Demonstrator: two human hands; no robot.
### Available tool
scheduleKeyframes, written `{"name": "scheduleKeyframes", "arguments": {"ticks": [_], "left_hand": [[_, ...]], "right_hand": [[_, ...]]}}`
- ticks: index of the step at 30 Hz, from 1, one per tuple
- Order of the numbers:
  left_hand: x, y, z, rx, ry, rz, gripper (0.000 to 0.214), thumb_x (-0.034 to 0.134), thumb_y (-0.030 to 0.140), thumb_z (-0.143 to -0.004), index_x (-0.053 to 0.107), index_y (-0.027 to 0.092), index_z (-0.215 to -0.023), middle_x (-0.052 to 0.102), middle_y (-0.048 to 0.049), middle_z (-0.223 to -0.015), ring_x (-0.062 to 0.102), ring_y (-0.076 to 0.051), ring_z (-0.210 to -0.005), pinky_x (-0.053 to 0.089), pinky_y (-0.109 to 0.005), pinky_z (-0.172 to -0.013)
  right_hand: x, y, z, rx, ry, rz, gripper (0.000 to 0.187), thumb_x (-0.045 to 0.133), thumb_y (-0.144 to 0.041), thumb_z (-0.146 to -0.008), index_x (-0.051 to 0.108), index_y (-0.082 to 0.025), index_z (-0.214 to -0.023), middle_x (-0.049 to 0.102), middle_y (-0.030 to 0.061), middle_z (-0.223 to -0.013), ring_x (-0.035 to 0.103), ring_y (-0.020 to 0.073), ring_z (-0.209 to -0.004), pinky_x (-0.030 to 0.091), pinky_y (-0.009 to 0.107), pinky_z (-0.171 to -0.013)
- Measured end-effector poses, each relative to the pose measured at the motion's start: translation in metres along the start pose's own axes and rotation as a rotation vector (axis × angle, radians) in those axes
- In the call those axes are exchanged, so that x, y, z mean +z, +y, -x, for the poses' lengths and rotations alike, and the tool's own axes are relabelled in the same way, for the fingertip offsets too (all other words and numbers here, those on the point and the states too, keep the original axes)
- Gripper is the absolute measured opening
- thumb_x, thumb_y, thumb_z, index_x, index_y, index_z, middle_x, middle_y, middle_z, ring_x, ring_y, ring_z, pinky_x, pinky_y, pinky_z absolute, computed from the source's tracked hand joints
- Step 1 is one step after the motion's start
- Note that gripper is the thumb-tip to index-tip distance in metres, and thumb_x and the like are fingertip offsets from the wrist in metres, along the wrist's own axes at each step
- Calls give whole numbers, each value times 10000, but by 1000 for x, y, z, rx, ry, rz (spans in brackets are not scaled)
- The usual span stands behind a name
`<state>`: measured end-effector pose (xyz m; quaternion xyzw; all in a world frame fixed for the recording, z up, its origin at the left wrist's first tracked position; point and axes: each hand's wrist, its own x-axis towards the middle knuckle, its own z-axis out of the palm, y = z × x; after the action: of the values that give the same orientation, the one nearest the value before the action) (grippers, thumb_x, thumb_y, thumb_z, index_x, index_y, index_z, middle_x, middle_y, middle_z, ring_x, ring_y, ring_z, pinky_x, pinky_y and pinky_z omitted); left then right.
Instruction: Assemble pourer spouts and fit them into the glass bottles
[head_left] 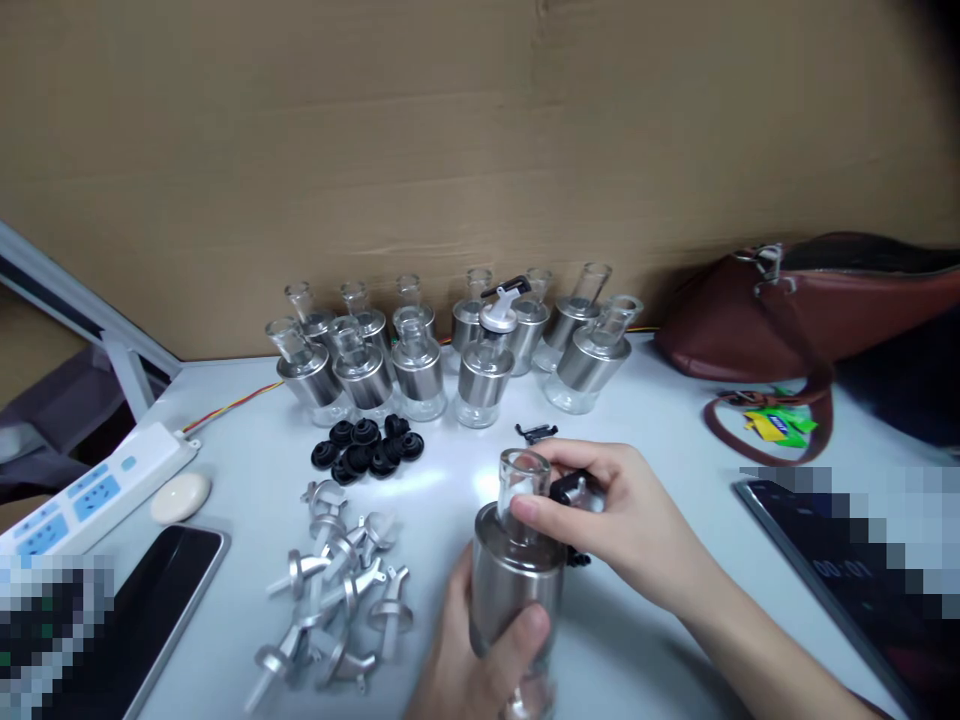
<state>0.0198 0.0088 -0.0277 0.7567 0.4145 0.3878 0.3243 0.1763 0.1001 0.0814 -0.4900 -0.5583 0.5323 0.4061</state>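
My left hand (480, 655) is wrapped round a glass bottle with a steel sleeve (514, 585), holding it upright near the table's front edge. My right hand (615, 515) is closed at the bottle's clear neck, thumb against the glass, with a small black-and-silver spout part (568, 489) held in its fingers beside the neck. Another small black clip (536, 433) lies on the table just beyond my right hand.
Several similar bottles (450, 350) stand in rows at the back; one has a pourer cap (501, 305). Black rubber rings (367, 448) and silver spouts (337, 590) lie left. A power strip (97, 490), phone (150, 610), tablet (840, 570) and brown bag (810, 300) flank them.
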Motion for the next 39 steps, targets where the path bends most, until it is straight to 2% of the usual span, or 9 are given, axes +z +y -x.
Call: {"name": "scheduleKeyframes", "arguments": {"ticks": [3, 5, 8, 12, 16, 20, 32, 36, 39], "left_hand": [[4, -5, 5, 95, 63, -28, 1117, 696, -96, -704, 128, 474, -1479, 265, -163, -1521, 613, -308, -1182, 617, -374, -791], [5, -9, 8, 133, 53, -68, 1151, 799, -12, -653, 145, 436, -1486, 191, -177, -1535, 539, -363, -1266, 589, -443, -866], [5, -12, 13, 136, 46, -117, 1154, 850, 75, -617, 165, 393, -1489, 210, -189, -1526, 557, -373, -1239, 580, -463, -875], [6, -7, 18, -30, 89, -150, 1143, 820, 69, -588, 184, 318, -1505, 293, -209, -1483, 554, -411, -1229, 598, -444, -833], [7, 0, 14, -28, 79, -103, 1192, 790, 14, -575, 141, 376, -1508, 288, -181, -1484, 572, -378, -1195, 588, -432, -845], [2, 4, 7, 24, 17, 26, 1221, 778, -37, -558, 145, 427, -1493, 317, -143, -1427, 627, -280, -1078, 585, -388, -833], [-1, 2, 6, 64, 1, 48, 1136, 767, 6, -578, 211, 407, -1484, 333, -144, -1446, 641, -268, -1041, 584, -359, -779], [-3, 2, 9, 47, 11, -5, 1146, 798, 35, -584, 197, 400, -1489, 371, -151, -1444, 636, -307, -1097, 584, -377, -794], [-3, 0, 13, 26, 11, -79, 1125, 803, 67, -614, 184, 381, -1500, 387, -162, -1471, 626, -336, -1151, 589, -392, -800]], "right_hand": [[1, 2, 0, 7, -11, 6, 141, 750, -278, -676, 663, -168, -656, 549, -34, -556, 438, 86, -497, 387, 197, -469], [0, 4, 1, -4, -28, 12, 149, 748, -286, -690, 655, -171, -667, 530, -36, -563, 427, 86, -504, 376, 200, -471], [-4, 9, 1, -38, -60, -2, 144, 739, -298, -722, 663, -197, -790, 535, -36, -613, 447, 99, -532, 387, 214, -488], [-8, 18, -2, -220, -37, -294, 343, 662, -318, -793, 527, -315, -1108, 577, -30, -822, 583, 157, -726, 505, 286, -644], [-3, 23, -9, -356, 141, -426, 261, 655, -225, -872, 495, -357, -1030, 609, -29, -1017, 655, 174, -1007, 561, 332, -810], [5, 27, -11, -385, 259, -348, 18, 623, -307, -927, 638, -306, -937, 691, -6, -1075, 686, 174, -1042, 573, 339, -892], [8, 31, -5, -397, 91, -428, 244, 613, -349, -928, 647, -343, -1169, 612, 3, -1361, 543, 240, -1298, 541, 386, -977], [10, 37, -3, -384, -34, -299, 337, 674, -338, -878, 606, -322, -1207, 565, 40, -1423, 478, 257, -1354, 412, 454, -1109], [15, 43, -3, -409, -22, -202, 425, 719, -276, -828, 563, -316, -1221, 562, 65, -1407, 472, 271, -1349, 377, 497, -1123]]}}
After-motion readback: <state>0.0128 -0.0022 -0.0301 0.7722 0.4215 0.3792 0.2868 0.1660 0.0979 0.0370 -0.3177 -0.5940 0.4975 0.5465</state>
